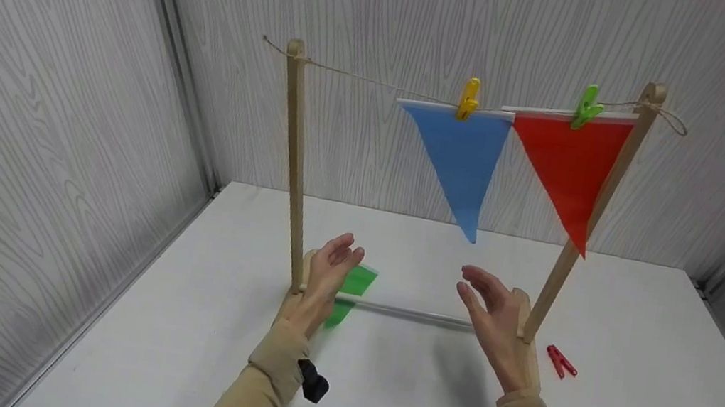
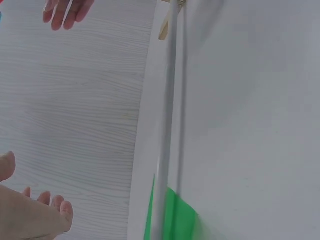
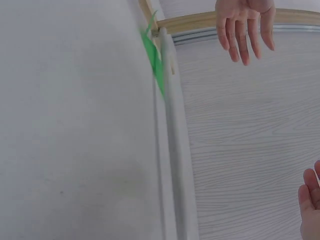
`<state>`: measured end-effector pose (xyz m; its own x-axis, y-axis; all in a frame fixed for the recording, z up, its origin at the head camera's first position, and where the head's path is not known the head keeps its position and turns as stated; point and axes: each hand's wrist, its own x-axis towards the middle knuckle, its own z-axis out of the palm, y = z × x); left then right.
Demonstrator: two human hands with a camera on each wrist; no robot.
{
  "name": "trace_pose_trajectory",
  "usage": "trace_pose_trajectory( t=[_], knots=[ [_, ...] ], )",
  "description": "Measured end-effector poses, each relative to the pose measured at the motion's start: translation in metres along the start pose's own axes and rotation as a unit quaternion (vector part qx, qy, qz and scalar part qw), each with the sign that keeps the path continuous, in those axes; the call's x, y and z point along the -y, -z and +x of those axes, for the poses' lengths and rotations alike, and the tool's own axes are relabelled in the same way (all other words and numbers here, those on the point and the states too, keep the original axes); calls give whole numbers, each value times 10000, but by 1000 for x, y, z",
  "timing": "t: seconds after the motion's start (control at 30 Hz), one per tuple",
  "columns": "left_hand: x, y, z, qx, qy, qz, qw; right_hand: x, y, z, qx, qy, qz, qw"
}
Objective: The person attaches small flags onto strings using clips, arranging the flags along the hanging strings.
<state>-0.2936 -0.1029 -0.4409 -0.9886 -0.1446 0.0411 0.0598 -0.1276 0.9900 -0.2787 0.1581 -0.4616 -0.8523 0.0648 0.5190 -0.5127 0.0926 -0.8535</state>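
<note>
Both hands are raised between two wooden posts, and neither holds anything. My left hand point(image 1: 327, 274) is near the left post point(image 1: 295, 172), its fingers loosely bent. My right hand point(image 1: 495, 313) is by the base of the right post point(image 1: 594, 216), with thumb and fingers apart. A green flag point(image 1: 360, 279) lies on the table beside the left hand, crossed by a pale rod point(image 1: 418, 314). On the string point(image 1: 380, 82) hang a blue flag point(image 1: 463, 154) under a yellow clothespin point(image 1: 469, 99) and a red flag point(image 1: 570, 163) under a green clothespin point(image 1: 586, 108).
A red clothespin point(image 1: 561, 362) lies on the white table point(image 1: 173, 319), right of the right post's base. Wood-grain panels point(image 1: 392, 7) stand behind and at both sides. The rod joins the two posts low down.
</note>
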Motion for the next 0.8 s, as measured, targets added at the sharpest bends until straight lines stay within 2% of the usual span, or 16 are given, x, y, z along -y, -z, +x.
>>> trace_pose_trajectory(
  t=[0.17,0.37,0.6,0.8],
  knots=[
    [17,11,-1,53,59,451,9990,-16,-1,-11,138,-604,-104,9980],
    [33,22,-3,112,152,1084,9939,-29,-1,-20,401,-1004,-201,9939],
    [40,32,-8,236,386,1262,9910,-35,0,-24,596,-1438,-275,9874],
    [45,38,-10,591,264,1642,9843,-37,2,-26,845,-1742,-466,9800]
  ],
)
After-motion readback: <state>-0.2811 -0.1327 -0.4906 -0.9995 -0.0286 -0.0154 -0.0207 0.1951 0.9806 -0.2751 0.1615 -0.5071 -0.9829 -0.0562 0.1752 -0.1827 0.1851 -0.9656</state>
